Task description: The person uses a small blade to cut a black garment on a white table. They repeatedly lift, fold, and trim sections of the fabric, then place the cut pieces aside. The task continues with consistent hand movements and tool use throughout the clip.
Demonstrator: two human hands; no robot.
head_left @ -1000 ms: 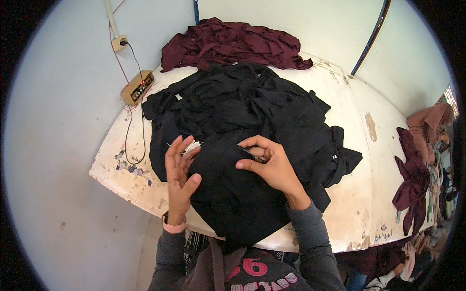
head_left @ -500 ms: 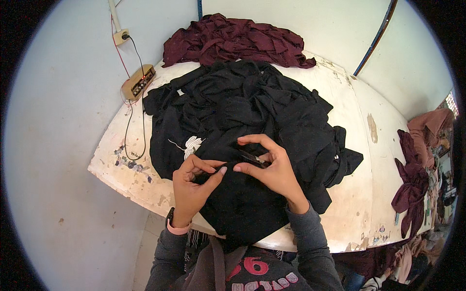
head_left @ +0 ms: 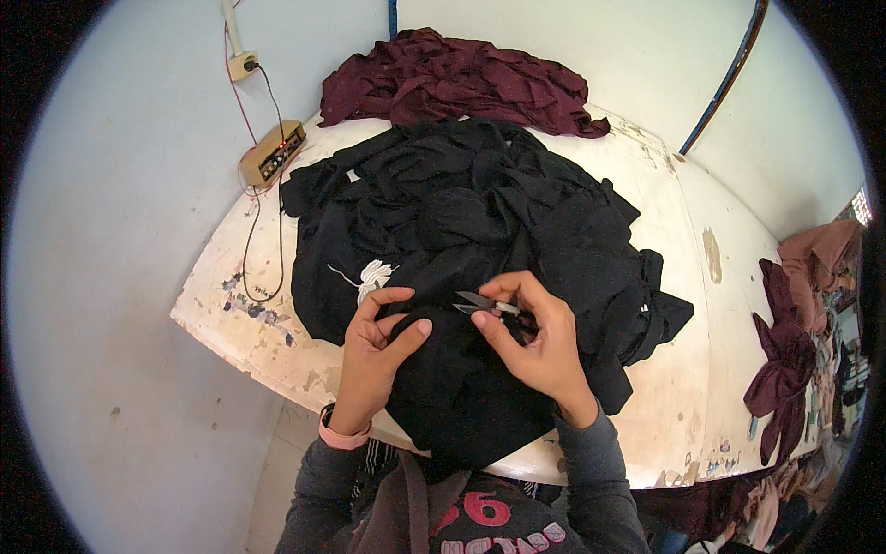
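Observation:
A large heap of black cloth covers the middle of the table. Over its near part, my right hand grips small thread snips, their blades apart and pointing left. My left hand is beside them, thumb and forefinger spread with a gap between; its other fingers are bent, and black cloth lies just behind it. A bundle of white thread rests on the heap beyond my left hand, one strand trailing to the left.
Maroon cloth is piled along the back wall. At the left, a box with knobs and a red light trails cables over the worn white table. More maroon cloth hangs at the right edge.
My left thumb and forefinger have parted from their pinch at the black cloth. The snips have turned, so their open blades show more plainly, and my right hand has shifted slightly down and right.

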